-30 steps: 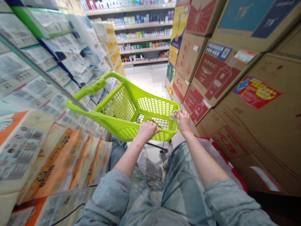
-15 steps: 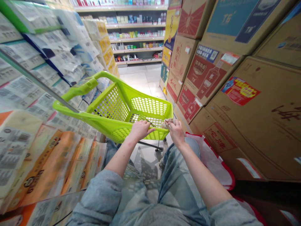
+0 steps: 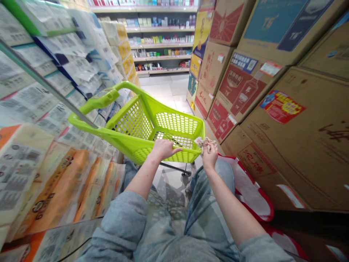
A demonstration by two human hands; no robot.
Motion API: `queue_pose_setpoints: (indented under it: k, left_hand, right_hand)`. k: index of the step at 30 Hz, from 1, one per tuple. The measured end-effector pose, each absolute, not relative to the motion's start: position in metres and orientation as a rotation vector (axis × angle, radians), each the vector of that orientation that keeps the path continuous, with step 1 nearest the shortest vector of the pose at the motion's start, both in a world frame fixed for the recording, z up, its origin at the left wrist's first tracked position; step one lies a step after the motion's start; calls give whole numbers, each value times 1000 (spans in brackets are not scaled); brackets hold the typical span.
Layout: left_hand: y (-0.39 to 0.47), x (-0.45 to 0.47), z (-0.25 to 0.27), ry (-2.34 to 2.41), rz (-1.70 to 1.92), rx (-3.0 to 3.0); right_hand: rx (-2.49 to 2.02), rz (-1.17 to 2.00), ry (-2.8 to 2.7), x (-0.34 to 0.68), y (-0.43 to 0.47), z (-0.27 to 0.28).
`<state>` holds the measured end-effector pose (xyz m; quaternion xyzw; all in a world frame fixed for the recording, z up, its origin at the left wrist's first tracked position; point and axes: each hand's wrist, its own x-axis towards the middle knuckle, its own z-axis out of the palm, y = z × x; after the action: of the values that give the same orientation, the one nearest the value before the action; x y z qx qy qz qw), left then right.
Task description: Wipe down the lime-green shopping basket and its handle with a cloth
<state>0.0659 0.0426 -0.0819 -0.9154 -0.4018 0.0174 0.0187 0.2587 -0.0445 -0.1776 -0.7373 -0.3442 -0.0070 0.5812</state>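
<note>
A lime-green shopping cart stands sideways in front of me, its basket bare inside and its handle to the left. My left hand rests on the near rim, fingers curled over the edge and thumb lying along it. At the basket's right corner, my right hand is closed on a crumpled, pale, patterned cloth. Part of the cloth sticks out to both sides of the fingers, close to the rim. Whether it touches the cart there I cannot tell.
Stacked cardboard boxes wall the right side. Packs of tissue paper and more wrapped packs line the left. Shelves of small goods cross the aisle's far end. A red-edged white bag sits beside my right knee.
My right hand has shifted slightly right along the cart's corner, and more of the cloth shows. My left hand stays on the rim. The whole view has drifted a little.
</note>
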Motion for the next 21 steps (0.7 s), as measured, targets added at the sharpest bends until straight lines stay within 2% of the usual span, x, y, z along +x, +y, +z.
queue_pose_setpoints:
  k: [8,21]
  left_hand:
    - [44,83,-85,-1332,33,-2800]
    - [44,86,-86,-1394,11,-2788]
  right_hand:
    - [-1664,64,-443,252,-40,-200]
    - [-1799,81,-439,225,-37,-193]
